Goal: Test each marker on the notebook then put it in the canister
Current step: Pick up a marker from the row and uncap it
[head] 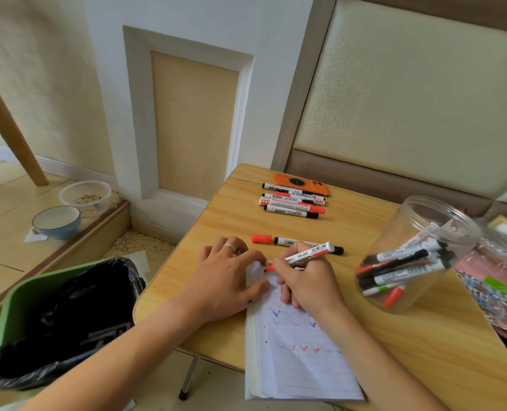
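Observation:
My right hand (pixel 304 281) grips an uncapped red marker (pixel 311 254), its tip touching the top of the lined notebook (pixel 299 360). The page carries red and blue check marks. My left hand (pixel 225 277), with a ring, lies flat on the notebook's upper left corner. The marker's red cap (pixel 261 239) lies on the table just beyond my hands, next to a capped black marker (pixel 288 241). Several more markers (pixel 293 201) lie in a row at the far edge. A clear plastic canister (pixel 418 256) at the right holds several markers.
The small wooden table (pixel 365 336) has an orange phone (pixel 301 184) at its far edge. A green bin with a black liner (pixel 59 318) stands at the left. Two bowls (pixel 68 209) sit on the floor. Patterned papers (pixel 495 295) lie at the right.

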Available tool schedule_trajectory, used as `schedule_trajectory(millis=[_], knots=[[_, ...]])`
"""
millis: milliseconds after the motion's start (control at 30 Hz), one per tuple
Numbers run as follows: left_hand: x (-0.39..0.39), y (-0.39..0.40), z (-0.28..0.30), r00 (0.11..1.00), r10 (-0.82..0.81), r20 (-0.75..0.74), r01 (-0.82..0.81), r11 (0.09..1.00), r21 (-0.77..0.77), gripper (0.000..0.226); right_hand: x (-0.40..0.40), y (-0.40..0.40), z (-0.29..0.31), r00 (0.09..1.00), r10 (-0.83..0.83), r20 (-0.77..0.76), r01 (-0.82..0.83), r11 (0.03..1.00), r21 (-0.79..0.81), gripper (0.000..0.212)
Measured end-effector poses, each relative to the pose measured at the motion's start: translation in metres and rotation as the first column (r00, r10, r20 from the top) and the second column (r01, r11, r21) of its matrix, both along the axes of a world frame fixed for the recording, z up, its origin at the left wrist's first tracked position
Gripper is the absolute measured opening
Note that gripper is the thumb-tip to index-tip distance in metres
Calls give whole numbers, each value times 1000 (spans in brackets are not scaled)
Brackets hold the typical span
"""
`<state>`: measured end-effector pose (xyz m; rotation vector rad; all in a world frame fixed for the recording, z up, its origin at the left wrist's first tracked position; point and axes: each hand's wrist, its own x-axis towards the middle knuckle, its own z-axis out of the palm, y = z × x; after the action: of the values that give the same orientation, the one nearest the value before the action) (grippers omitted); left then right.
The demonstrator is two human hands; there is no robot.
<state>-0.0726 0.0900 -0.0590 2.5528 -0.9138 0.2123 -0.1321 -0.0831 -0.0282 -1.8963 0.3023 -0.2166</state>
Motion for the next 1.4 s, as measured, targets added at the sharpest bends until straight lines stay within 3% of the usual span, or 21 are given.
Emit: schedule_trajectory(millis=[1400], knots=[[-1, -1, 0, 1000, -4, 18, 4, 1000, -4, 44, 4, 1, -2, 1000, -17, 26, 18, 999, -47, 13]])
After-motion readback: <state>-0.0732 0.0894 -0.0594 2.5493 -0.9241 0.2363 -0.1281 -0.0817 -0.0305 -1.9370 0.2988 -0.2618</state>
